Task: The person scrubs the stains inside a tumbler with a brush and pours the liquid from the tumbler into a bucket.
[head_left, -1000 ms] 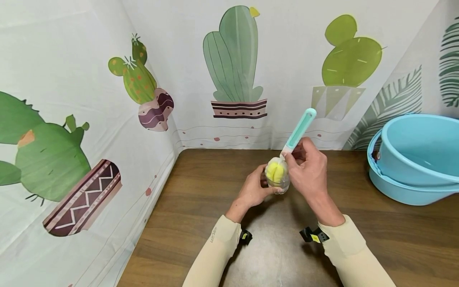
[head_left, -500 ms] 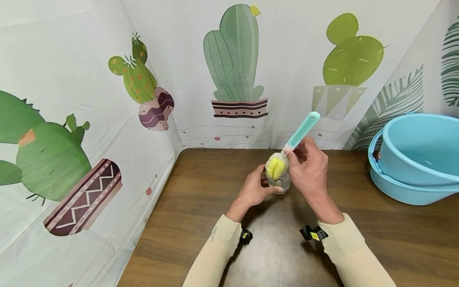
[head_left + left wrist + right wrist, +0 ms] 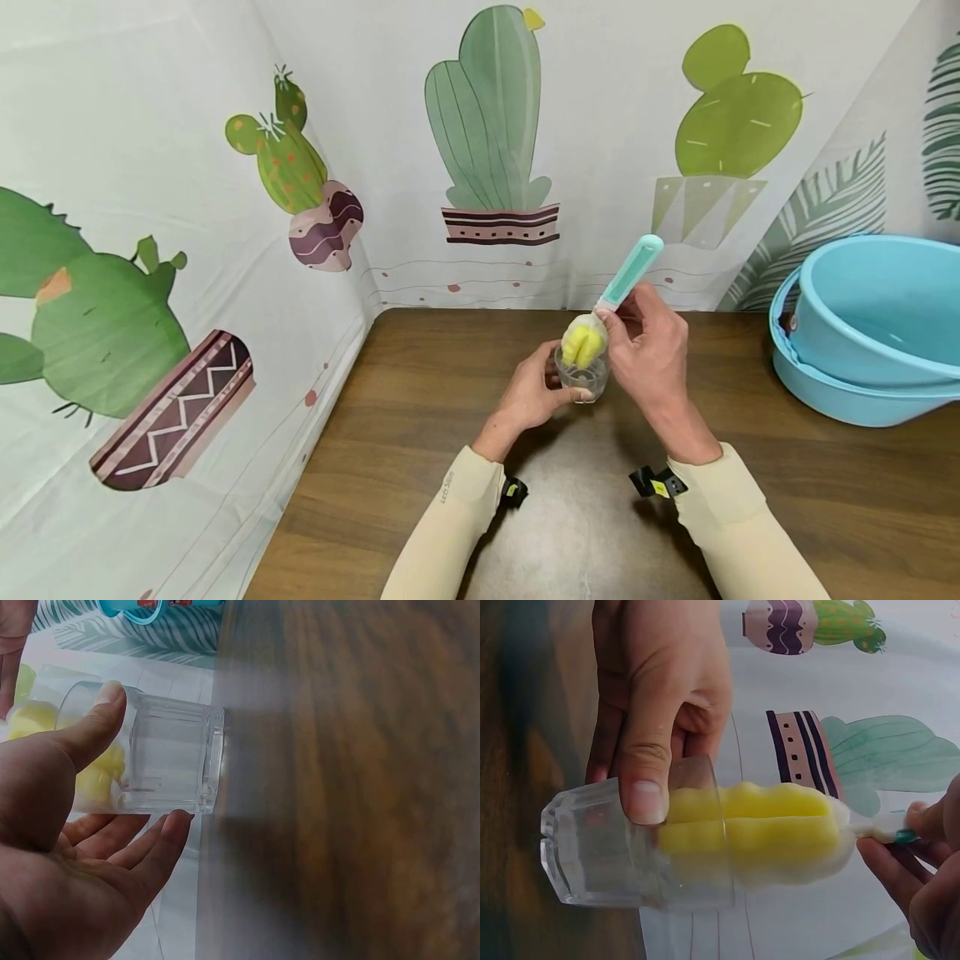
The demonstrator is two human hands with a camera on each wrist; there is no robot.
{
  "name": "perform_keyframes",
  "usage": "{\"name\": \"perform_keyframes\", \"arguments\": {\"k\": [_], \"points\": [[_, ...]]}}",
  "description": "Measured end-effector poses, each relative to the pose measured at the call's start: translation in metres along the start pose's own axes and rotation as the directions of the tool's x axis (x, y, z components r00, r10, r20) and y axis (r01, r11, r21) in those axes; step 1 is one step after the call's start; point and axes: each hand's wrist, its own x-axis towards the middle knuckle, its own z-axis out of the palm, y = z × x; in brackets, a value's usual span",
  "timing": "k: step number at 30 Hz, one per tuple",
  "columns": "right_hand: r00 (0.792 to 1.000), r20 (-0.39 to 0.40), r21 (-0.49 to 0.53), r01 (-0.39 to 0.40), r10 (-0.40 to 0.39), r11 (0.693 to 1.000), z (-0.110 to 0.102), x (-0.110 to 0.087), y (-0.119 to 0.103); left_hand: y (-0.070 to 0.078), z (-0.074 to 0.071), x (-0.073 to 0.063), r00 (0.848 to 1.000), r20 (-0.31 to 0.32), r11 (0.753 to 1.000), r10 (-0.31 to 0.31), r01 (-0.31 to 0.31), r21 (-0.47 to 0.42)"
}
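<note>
My left hand (image 3: 534, 390) holds a clear plastic or glass cup (image 3: 583, 382) around its side, thumb on the near face and fingers behind. In the left wrist view the cup (image 3: 169, 750) stands upright with its base right at the tabletop. My right hand (image 3: 648, 354) pinches a sponge cup brush by the neck of its teal and white handle (image 3: 632, 273), which slants up to the right. The yellow and white sponge head (image 3: 780, 825) sits partly inside the cup, its lower end within the mouth and its upper part above the rim.
Two light blue plastic basins or buckets (image 3: 862, 392), one nested in the other, stand at the table's right. The brown wooden table (image 3: 420, 375) meets a white cactus-print cloth (image 3: 405, 167) at the back and left.
The sponge head has risen from deep in the cup to partly above its rim, drawn up by my right hand. My left hand keeps its hold on the cup.
</note>
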Motion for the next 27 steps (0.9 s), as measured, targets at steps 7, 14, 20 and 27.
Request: {"name": "perform_keyframes", "arguments": {"k": [7, 14, 20, 27], "points": [[0.999, 0.034, -0.052, 0.019, -0.017, 0.998, -0.003, 0.003, -0.002, 0.002, -0.001, 0.001, 1.000, 0.005, 1.000, 0.012, -0.012, -0.010], [0.999, 0.036, -0.075, 0.028, -0.025, 0.997, -0.007, 0.004, -0.004, 0.002, -0.001, 0.000, 1.000, 0.005, 1.000, 0.007, -0.007, 0.001], [0.999, 0.042, -0.063, 0.033, -0.030, 0.997, -0.008, 0.005, -0.006, 0.002, -0.001, 0.000, 1.000, 0.005, 1.000, 0.005, -0.005, 0.003], [0.998, 0.055, -0.066, 0.030, -0.026, 0.997, -0.012, 0.006, -0.010, 0.000, 0.000, 0.001, 1.000, 0.001, 1.000, 0.006, -0.006, 0.007]]}}
